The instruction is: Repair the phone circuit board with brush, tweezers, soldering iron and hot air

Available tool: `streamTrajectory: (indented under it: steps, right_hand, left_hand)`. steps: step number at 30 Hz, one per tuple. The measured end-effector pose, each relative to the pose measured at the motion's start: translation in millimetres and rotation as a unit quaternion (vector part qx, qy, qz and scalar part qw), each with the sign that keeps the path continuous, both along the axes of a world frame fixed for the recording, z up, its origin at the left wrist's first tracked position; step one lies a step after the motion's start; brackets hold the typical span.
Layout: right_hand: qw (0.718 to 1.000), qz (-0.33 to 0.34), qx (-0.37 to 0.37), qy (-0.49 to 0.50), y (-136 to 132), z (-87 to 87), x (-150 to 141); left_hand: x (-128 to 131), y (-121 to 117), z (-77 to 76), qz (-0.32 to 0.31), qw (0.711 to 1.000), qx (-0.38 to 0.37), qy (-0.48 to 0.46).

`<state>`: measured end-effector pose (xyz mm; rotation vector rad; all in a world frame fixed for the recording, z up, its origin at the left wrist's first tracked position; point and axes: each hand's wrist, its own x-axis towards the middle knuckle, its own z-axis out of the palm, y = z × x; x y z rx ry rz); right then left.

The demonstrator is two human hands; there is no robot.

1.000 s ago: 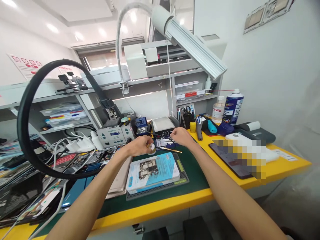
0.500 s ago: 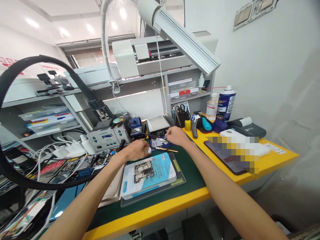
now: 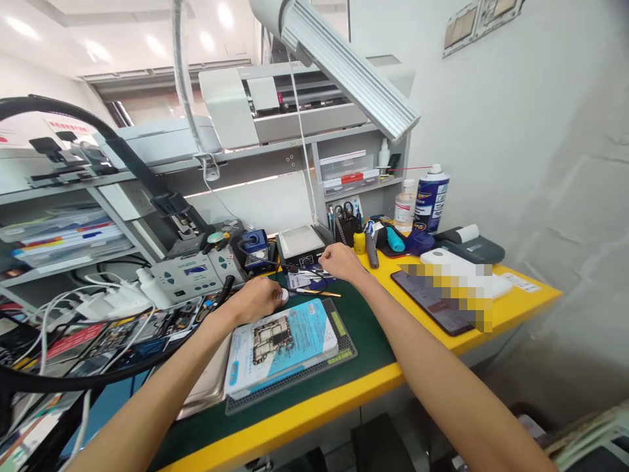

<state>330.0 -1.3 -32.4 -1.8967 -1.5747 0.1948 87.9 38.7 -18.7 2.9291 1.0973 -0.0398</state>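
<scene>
My left hand (image 3: 258,300) is closed on a small white round container (image 3: 282,297), just behind a blue-and-white box (image 3: 309,334). A bare phone circuit board (image 3: 272,339) lies on that box. Further back, my right hand (image 3: 340,261) is pinched, thumb and fingers pressed together, beside several thin tools (image 3: 312,275) and a flat-topped heating plate (image 3: 299,241). Whatever the right fingers hold, if anything, is hidden or too small to name. A thin gold-coloured pen-like tool (image 3: 324,294) lies between the hands.
Left of the box are stacked pale panels (image 3: 204,387), a soldering station (image 3: 184,278) and tangled white cables (image 3: 98,295). To the right lie a dark phone (image 3: 427,301) and a spray can (image 3: 431,200). A lamp (image 3: 354,72) hangs overhead.
The view has turned slightly right, so the bench appears shifted left. Both hands keep nearly the same places and grips, the left one still on the round container.
</scene>
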Motion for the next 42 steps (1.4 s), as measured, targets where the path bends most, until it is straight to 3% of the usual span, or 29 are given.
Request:
streamTrajectory:
  steps: [12, 16, 21, 23, 31, 36, 42]
  right_hand:
    - [0.995, -0.077, 0.018, 0.063, -0.5, 4.6, 15.8]
    - [0.993, -0.085, 0.027, 0.079, -0.9, 4.4, 13.7]
    - [0.992, -0.079, 0.037, 0.096, 0.7, 3.3, 11.5]
    - [0.991, -0.077, 0.038, 0.102, 1.4, 3.1, 11.0]
    - [0.986, -0.111, 0.034, 0.118, 1.6, 5.8, 18.8]
    - [0.989, -0.104, -0.010, 0.102, -0.9, 8.0, 33.1]
    - [0.994, -0.043, -0.086, 0.050, -3.8, 6.7, 41.7]
  left_hand:
    - [5.8, 0.4, 0.5, 0.007, 0.999, -0.023, -0.032]
    - [-0.7, -1.9, 16.0, 0.029, 0.995, -0.023, -0.091]
    - [-26.5, 5.2, 37.9, 0.071, 0.986, -0.028, -0.149]
    - [-33.9, 7.1, 35.0, 0.074, 0.986, -0.042, -0.146]
    - [-36.1, 0.2, -0.1, 0.068, 0.989, -0.036, -0.124]
    - [-41.2, 1.0, -6.6, 0.077, 0.988, -0.035, -0.133]
    - [-44.1, 0.7, -10.7, 0.075, 0.985, -0.034, -0.150]
